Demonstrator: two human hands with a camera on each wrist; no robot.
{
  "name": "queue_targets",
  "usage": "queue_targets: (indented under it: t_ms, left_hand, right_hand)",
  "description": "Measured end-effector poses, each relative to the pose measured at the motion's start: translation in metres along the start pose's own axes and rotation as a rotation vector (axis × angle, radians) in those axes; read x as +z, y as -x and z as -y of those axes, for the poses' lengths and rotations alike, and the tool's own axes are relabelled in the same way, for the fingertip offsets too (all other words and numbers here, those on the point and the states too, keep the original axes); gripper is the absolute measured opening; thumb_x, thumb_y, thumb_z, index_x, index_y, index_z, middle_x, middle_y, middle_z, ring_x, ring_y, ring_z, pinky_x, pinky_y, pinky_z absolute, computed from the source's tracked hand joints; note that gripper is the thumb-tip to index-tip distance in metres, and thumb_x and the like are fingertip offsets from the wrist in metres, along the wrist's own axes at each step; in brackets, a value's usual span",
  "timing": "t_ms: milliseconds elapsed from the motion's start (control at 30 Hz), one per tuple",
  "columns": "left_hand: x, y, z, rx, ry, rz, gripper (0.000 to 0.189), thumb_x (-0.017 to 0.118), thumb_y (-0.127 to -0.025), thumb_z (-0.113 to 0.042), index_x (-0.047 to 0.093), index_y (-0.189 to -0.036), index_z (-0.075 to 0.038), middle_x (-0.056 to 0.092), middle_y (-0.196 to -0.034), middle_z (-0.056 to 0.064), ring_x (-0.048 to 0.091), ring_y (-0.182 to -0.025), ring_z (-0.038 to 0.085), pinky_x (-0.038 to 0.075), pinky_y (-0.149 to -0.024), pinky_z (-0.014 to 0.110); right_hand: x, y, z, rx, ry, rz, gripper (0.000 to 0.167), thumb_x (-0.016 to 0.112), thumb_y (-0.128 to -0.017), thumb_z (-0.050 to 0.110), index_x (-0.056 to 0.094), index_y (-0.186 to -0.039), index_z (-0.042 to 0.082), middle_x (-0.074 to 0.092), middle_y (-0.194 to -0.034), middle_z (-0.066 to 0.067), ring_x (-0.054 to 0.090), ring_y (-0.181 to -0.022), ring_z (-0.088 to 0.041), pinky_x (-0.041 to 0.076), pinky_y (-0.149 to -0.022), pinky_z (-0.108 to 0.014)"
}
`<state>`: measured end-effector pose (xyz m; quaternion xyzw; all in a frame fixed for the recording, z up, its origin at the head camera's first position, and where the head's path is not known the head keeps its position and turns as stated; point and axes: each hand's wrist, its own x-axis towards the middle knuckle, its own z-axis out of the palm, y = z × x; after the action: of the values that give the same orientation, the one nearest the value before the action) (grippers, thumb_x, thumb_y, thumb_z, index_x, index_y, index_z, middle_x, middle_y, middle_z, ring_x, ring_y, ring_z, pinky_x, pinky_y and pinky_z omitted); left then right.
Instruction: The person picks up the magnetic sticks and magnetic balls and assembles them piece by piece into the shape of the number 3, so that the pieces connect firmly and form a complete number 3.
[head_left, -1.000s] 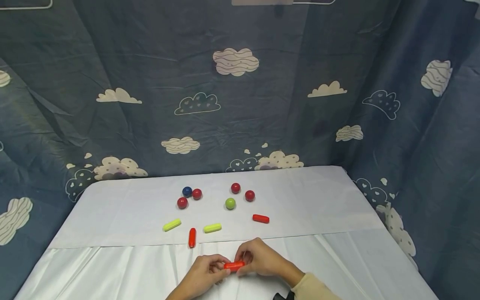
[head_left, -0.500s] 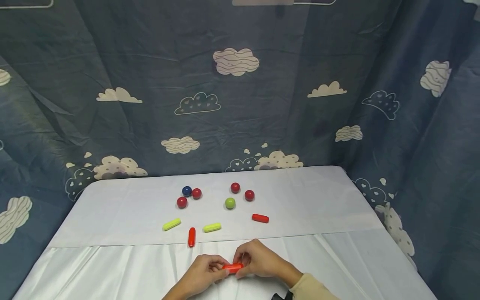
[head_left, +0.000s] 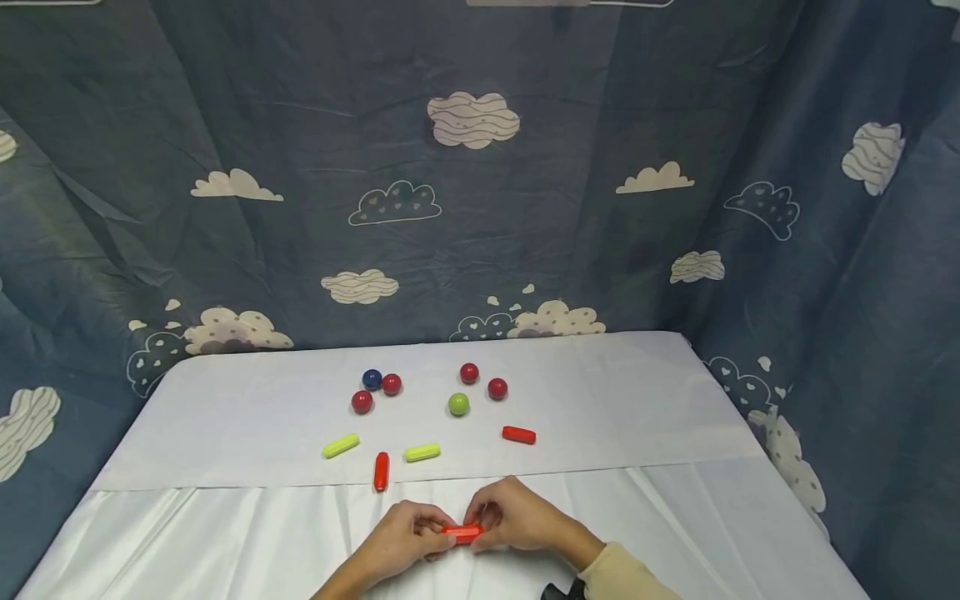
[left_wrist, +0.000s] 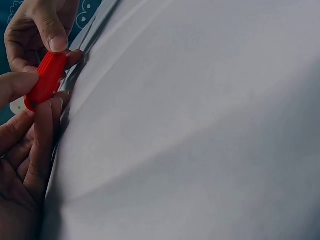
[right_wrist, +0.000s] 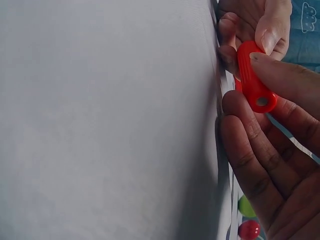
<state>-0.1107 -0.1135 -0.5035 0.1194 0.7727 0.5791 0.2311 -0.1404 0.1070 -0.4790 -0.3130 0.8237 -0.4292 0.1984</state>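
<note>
A short red ridged rod (head_left: 462, 533) is held level between both hands near the front of the white-covered table. My left hand (head_left: 401, 537) pinches its left end between thumb and fingers. The right hand (head_left: 517, 517) pinches the other end, thumb on the near side. Seen from the left wrist, the red rod (left_wrist: 47, 80) shows lengthwise grooves. A round hole shows in the end of the rod (right_wrist: 252, 75) in the right wrist view. The fingertips cover parts of both ends.
Beyond the hands lie two yellow-green rods (head_left: 422, 452) and two more red rods (head_left: 519, 435). Farther back are several red balls (head_left: 497, 388), a blue ball (head_left: 372, 380) and a green ball (head_left: 458, 404). A dark cloud-print curtain (head_left: 525, 208) hangs behind the table (head_left: 637, 400).
Both hands keep their pinch on the red rod, which has shifted slightly left in the head view. The loose rods and balls stay where they were, apart from a small camera drift.
</note>
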Motion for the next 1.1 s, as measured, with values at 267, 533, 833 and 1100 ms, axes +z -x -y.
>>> queue_targets:
  t_ms: [267,533,833,1100]
  left_hand:
    - [-0.003,-0.002,0.0,-0.017,0.079,0.023,0.018,0.073,-0.084,-0.015,0.071,-0.095,-0.001,0.068,-0.076,0.003,0.061,-0.063,0.009,0.049,-0.057,0.021]
    - [-0.004,-0.002,0.003,-0.025,0.111,0.027,0.019,0.073,-0.084,-0.013,0.07,-0.097,0.001,0.068,-0.077,0.003,0.062,-0.063,0.01,0.051,-0.059,0.022]
    - [-0.004,-0.003,0.004,-0.06,0.119,0.016,0.021,0.073,-0.084,-0.014,0.07,-0.099,0.0,0.068,-0.077,0.003,0.064,-0.063,0.011,0.053,-0.062,0.025]
    - [-0.005,-0.002,0.003,-0.049,0.148,0.029,0.021,0.072,-0.084,-0.011,0.069,-0.099,0.003,0.068,-0.078,0.003,0.063,-0.062,0.01,0.054,-0.061,0.024]
  right_hand:
    - [-0.002,0.001,-0.001,-0.017,-0.014,0.0,0.02,0.085,-0.069,0.006,0.071,-0.083,0.01,0.062,-0.068,0.008,0.054,-0.06,0.002,0.048,-0.057,-0.018]
    - [-0.011,0.003,-0.002,0.004,-0.047,-0.012,0.018,0.083,-0.07,0.002,0.069,-0.08,0.008,0.064,-0.07,0.005,0.058,-0.062,-0.001,0.051,-0.059,-0.02]
    - [-0.039,-0.006,-0.001,0.028,0.059,-0.066,0.02,0.082,-0.075,0.009,0.069,-0.09,0.005,0.066,-0.08,-0.001,0.058,-0.068,-0.006,0.05,-0.065,-0.022]
    - [-0.071,-0.027,-0.008,0.083,0.163,-0.224,0.024,0.081,-0.075,0.009,0.07,-0.096,0.004,0.065,-0.084,-0.004,0.055,-0.073,-0.014,0.048,-0.065,-0.025]
